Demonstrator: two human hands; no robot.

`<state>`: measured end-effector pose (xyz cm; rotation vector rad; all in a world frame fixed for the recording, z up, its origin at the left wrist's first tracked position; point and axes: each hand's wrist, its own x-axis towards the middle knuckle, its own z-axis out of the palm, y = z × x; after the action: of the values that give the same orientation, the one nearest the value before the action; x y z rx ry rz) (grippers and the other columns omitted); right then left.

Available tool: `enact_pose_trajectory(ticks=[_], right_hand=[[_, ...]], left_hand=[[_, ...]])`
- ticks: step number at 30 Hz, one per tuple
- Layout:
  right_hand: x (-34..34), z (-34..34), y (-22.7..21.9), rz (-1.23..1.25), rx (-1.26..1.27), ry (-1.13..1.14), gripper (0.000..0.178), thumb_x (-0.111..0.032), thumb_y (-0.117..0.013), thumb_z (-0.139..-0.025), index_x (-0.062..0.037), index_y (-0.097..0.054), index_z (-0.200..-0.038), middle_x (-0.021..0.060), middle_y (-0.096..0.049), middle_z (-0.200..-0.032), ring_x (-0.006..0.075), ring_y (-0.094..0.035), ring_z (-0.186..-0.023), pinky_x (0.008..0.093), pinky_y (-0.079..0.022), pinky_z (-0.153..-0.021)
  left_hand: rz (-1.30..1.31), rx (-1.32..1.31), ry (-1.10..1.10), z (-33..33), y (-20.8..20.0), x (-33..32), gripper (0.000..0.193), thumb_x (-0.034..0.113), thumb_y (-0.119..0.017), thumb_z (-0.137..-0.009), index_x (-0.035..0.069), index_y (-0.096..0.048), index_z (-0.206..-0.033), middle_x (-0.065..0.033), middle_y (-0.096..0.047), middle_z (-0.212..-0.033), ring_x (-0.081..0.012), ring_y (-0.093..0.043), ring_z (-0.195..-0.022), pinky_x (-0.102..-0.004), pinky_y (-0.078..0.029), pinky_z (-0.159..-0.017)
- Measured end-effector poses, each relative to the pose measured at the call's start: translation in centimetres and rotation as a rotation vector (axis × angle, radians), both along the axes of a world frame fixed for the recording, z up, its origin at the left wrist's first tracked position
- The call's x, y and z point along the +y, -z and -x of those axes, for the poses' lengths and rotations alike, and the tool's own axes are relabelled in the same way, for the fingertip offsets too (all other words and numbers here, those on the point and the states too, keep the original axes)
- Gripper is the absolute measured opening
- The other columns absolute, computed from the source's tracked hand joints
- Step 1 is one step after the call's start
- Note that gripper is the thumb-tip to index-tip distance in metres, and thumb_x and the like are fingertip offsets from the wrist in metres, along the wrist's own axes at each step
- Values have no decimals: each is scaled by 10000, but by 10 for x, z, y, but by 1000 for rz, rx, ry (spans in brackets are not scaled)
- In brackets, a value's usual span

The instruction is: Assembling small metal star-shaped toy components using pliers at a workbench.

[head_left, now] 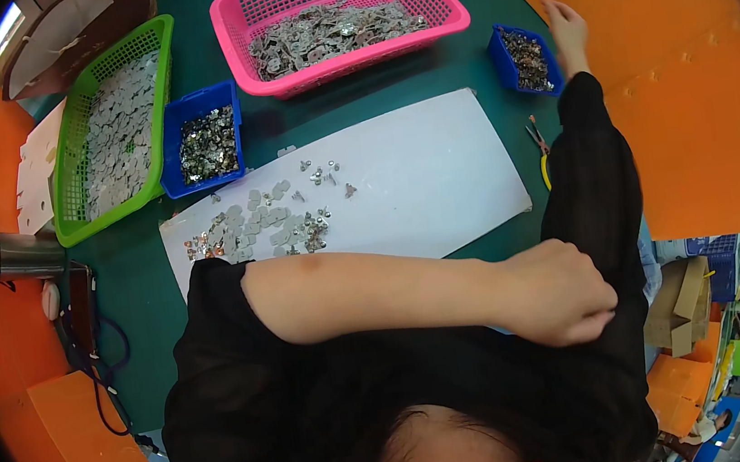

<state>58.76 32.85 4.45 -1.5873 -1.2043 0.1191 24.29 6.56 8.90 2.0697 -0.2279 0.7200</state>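
My left forearm crosses in front of my body. My left hand (560, 293) is closed, its curled fingers against the black sleeve (590, 178) of my right arm. Stretched out to the far right, my right hand (568, 33) has its fingers extended and holds nothing I can see. It is beside a small blue bin (512, 73) of tiny metal parts and the orange box wall (654, 80). On a white sheet (420, 189) lie flat grey pieces (264, 220), small springs and copper-coloured bits, partly hidden by my left arm.
A pink basket (280, 86) of metal pieces stands at the back. On the left are a green basket (160, 72) of flat grey pieces and another blue bin (235, 128). Pliers (544, 156) lie right of the sheet. A steel flask (26, 255) and cables are far left.
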Motion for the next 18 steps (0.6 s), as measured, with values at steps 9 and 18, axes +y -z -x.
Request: enact_pose_trajectory(ticks=[9, 18], right_hand=[[-9, -103, 21, -94, 853, -136, 282, -324, -676, -949, -113, -721, -1131, 31, -690, -952, 143, -621, -841, 339, -493, -767], [-23, 52, 55, 207, -674, -161, 347, -391, -634, -958, -82, -695, -1104, 174, -674, -1025, 313, -665, -964, 378, -513, -837]], left_hand=[[30, -57, 259, 15, -24, -24, 225, 193, -585, -814, 46, -614, -647, -146, -619, -621, -368, -626, -622, -452, -477, -538], [-70, 137, 29, 74, 10, -33, 208, 206, -565, -893, 35, -570, -773, -113, -621, -664, -334, -646, -643, -429, -503, -529]])
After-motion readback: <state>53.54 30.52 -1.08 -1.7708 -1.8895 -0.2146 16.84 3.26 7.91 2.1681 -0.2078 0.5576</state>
